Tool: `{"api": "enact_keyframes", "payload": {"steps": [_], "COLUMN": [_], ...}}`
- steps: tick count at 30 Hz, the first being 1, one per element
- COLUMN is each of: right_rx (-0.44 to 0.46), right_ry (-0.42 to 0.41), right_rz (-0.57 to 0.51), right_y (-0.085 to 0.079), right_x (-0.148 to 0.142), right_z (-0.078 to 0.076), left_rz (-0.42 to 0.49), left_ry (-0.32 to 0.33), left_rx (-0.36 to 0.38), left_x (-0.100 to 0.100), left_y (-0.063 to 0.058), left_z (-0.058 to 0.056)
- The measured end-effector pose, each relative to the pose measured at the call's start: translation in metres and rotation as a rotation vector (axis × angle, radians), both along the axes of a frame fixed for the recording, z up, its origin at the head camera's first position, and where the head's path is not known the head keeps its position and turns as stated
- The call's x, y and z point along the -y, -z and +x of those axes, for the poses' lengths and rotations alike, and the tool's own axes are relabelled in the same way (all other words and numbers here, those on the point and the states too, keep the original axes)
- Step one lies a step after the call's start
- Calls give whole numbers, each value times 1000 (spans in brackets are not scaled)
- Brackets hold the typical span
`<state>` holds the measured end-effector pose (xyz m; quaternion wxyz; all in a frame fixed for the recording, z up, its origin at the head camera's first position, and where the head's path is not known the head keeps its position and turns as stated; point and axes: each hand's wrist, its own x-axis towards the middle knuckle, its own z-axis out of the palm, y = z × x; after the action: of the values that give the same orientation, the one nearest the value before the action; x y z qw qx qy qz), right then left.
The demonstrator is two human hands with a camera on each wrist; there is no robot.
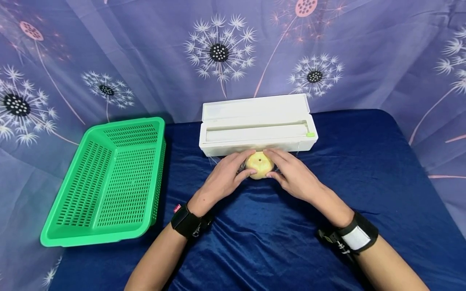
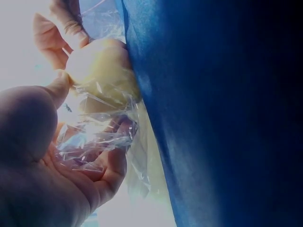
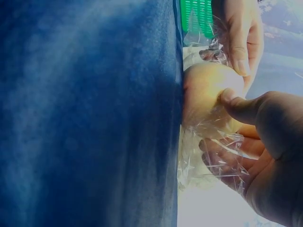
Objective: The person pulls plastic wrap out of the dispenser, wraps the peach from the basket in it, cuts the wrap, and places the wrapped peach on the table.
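A round yellow fruit (image 1: 260,165), pear-like with a small dark spot on top, sits on the blue cloth just in front of the white box. Around its sides, clear cling film (image 2: 97,142) is bunched and crinkled; the fruit's top shows bare. From the left, my left hand (image 1: 227,171) holds the fruit, thumb at its near side and fingers at its far side. My right hand (image 1: 295,173) mirrors this grip from the right. In the right wrist view, the thumb presses on the fruit (image 3: 208,94) while loose film (image 3: 213,153) lies over the other fingers.
Behind the hands stands the white cling film box (image 1: 258,146), its lid raised, with a roll (image 1: 256,132) inside and a green slider (image 1: 310,134) at the right end. A green plastic basket (image 1: 158,182) stands at the left. Blue cloth (image 1: 262,242) covers the table.
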<state>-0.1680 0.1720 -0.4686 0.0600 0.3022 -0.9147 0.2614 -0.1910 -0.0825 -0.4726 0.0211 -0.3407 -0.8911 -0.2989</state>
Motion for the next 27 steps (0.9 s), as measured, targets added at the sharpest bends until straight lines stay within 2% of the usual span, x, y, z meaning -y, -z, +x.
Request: {"api": "enact_keyframes", "payload": {"steps": [10, 27], "right_rx": [30, 56], "right_ry": [-3, -20], "right_rz": [-17, -43], "right_y": [2, 3], "right_x": [-3, -5], "right_z": [-3, -3], "left_rz": [-4, -46], "left_ry": [1, -32], "left_rx": [14, -36], "left_x": [0, -1], "left_y": [-2, -2], "left_z": [-1, 1]}}
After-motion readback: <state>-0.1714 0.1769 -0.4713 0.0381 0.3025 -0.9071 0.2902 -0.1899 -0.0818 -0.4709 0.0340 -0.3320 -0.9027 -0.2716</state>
